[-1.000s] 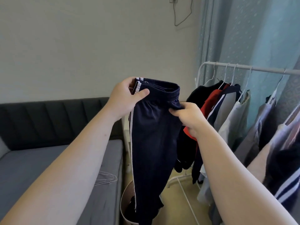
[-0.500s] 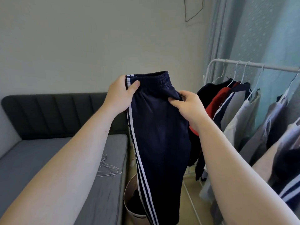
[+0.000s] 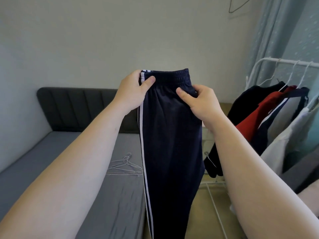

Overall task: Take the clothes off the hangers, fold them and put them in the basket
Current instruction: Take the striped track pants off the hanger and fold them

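Observation:
Navy track pants (image 3: 170, 144) with white side stripes hang straight down in front of me, held up by the waistband. My left hand (image 3: 132, 91) pinches the striped left corner of the waistband, thumb in front. My right hand (image 3: 200, 100) grips the fabric just below the waistband's right side. Several garments (image 3: 269, 118), black, red, navy and white, hang on hangers from the white rack (image 3: 269, 60) at the right. The basket is hidden behind the pants.
A grey sofa (image 3: 51, 152) with a dark padded back stands at the left; a few bare wire hangers (image 3: 125, 167) lie on its seat. Teal curtains (image 3: 284, 31) hang behind the rack. The rack's white base bars (image 3: 215, 204) cross the floor.
The view has swung left, so the pants now hang over the sofa's edge and cover the basket. The pants turned to show both stripes. Both hands keep their hold.

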The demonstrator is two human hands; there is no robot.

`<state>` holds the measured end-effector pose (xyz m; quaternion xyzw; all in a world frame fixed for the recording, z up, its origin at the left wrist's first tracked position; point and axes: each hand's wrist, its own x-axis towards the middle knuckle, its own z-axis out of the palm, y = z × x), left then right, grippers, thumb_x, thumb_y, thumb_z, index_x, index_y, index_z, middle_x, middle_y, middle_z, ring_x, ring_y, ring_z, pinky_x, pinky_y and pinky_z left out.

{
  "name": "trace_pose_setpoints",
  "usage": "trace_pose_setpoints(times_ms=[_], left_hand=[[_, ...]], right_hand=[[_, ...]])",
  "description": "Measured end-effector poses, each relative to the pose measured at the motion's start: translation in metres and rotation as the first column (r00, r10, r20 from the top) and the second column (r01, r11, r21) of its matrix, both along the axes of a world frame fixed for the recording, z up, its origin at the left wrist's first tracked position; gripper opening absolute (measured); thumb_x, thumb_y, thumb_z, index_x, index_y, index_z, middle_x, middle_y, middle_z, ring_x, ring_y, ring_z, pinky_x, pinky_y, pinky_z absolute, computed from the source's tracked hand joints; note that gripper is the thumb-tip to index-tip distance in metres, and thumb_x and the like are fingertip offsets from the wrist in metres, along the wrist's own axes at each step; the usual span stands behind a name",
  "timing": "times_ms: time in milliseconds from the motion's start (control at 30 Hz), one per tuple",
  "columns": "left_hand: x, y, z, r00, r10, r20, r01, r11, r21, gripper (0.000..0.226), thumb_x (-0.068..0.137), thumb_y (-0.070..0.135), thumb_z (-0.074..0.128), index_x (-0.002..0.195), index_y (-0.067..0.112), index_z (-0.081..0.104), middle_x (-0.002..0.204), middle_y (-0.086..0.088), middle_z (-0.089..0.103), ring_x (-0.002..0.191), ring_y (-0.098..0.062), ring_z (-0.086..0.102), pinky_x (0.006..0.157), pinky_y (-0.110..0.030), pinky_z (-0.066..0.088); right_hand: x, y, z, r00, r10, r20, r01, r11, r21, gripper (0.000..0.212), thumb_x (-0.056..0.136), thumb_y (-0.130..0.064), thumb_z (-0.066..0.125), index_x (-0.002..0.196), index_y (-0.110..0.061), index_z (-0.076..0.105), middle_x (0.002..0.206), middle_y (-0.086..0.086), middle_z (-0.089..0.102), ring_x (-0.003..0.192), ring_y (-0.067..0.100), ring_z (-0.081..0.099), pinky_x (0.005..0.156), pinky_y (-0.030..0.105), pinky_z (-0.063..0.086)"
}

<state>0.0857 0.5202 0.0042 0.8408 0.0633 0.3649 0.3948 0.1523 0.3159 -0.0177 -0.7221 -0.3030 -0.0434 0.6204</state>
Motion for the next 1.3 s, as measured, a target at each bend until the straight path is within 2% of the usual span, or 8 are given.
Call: trace_pose_setpoints(times_ms=[100,167,400,700,867,967,1067,1300], left_hand=[[-0.01,0.029,0.003,0.999,0.003,0.042,0.001,0.995,-0.104,0.013,0.097,0.036,0.056,0.106,0.029,0.063,0.089,0.014,0.064,0.071,-0.009,0.057,0.054,-0.024,0.046],[-0.017,0.046,0.003,1.0,0.0,0.029,0.005,0.987,-0.163,0.016,0.098,0.036,0.056,0.109,0.027,0.063,0.094,0.008,0.063,0.068,-0.013,0.054,0.044,-0.024,0.046],[-0.037,0.098,-0.008,1.0,-0.024,-0.012,0.018,0.926,-0.377,0.021,0.099,0.035,0.057,0.117,0.025,0.059,0.111,0.009,0.056,0.099,-0.011,0.057,0.056,-0.034,0.059],[-0.033,0.156,-0.009,0.996,0.053,-0.068,-0.073,0.938,-0.338,0.019,0.1,0.039,0.052,0.114,0.028,0.055,0.111,0.008,0.055,0.097,-0.011,0.056,0.054,-0.034,0.059],[-0.006,0.195,-0.017,0.98,0.193,-0.056,-0.201,0.94,-0.276,0.025,0.098,0.043,0.052,0.113,0.024,0.058,0.105,0.006,0.058,0.083,-0.011,0.061,0.049,-0.028,0.056],[0.021,0.223,-0.022,0.969,0.238,-0.059,-0.245,0.926,-0.287,0.037,0.097,0.047,0.054,0.118,0.018,0.06,0.103,-0.001,0.06,0.079,-0.012,0.063,0.049,-0.027,0.056],[0.052,0.25,-0.027,0.965,0.257,-0.05,-0.261,0.93,-0.258,0.034,0.099,0.044,0.052,0.11,0.013,0.064,0.096,-0.005,0.06,0.081,-0.016,0.065,0.052,-0.03,0.058],[0.144,0.322,-0.038,0.951,0.306,-0.034,-0.301,0.9,-0.315,0.022,0.098,0.041,0.055,0.107,0.023,0.06,0.092,0.009,0.055,0.089,-0.011,0.06,0.063,-0.035,0.062]], right_hand=[[-0.006,0.036,0.005,1.0,0.021,0.019,-0.022,1.0,0.021,0.019,0.087,-0.04,0.073,0.095,-0.023,0.074,0.088,-0.008,0.076,0.082,0.007,0.072,0.072,0.023,0.058],[-0.01,0.058,0.006,0.999,0.041,0.021,-0.041,0.999,0.023,0.019,0.088,-0.04,0.073,0.095,-0.023,0.074,0.088,-0.006,0.076,0.084,0.01,0.072,0.074,0.025,0.059],[-0.018,0.122,-0.005,0.994,0.1,-0.044,-0.099,0.995,0.027,0.02,0.089,-0.039,0.071,0.098,-0.021,0.074,0.089,-0.007,0.076,0.081,0.006,0.072,0.067,0.021,0.055],[-0.006,0.186,-0.005,0.981,0.172,-0.09,-0.169,0.985,0.04,0.022,0.089,-0.038,0.072,0.098,-0.019,0.075,0.09,-0.006,0.077,0.085,0.009,0.073,0.075,0.026,0.058],[0.021,0.229,-0.009,0.97,0.218,-0.105,-0.211,0.975,0.067,0.022,0.089,-0.035,0.073,0.097,-0.014,0.074,0.089,-0.003,0.077,0.083,0.008,0.073,0.072,0.024,0.058],[0.051,0.261,-0.013,0.968,0.226,-0.106,-0.219,0.973,0.071,0.02,0.088,-0.036,0.073,0.095,-0.017,0.074,0.088,-0.005,0.076,0.084,0.008,0.073,0.075,0.026,0.059],[0.091,0.295,-0.02,0.97,0.227,-0.083,-0.224,0.974,0.044,0.022,0.087,-0.04,0.072,0.092,-0.019,0.073,0.085,-0.007,0.076,0.083,0.009,0.072,0.076,0.029,0.059],[0.194,0.383,-0.03,0.967,0.251,-0.047,-0.252,0.968,-0.018,0.022,0.086,-0.047,0.068,0.079,-0.025,0.067,0.076,-0.009,0.069,0.077,0.012,0.067,0.074,0.035,0.055]])
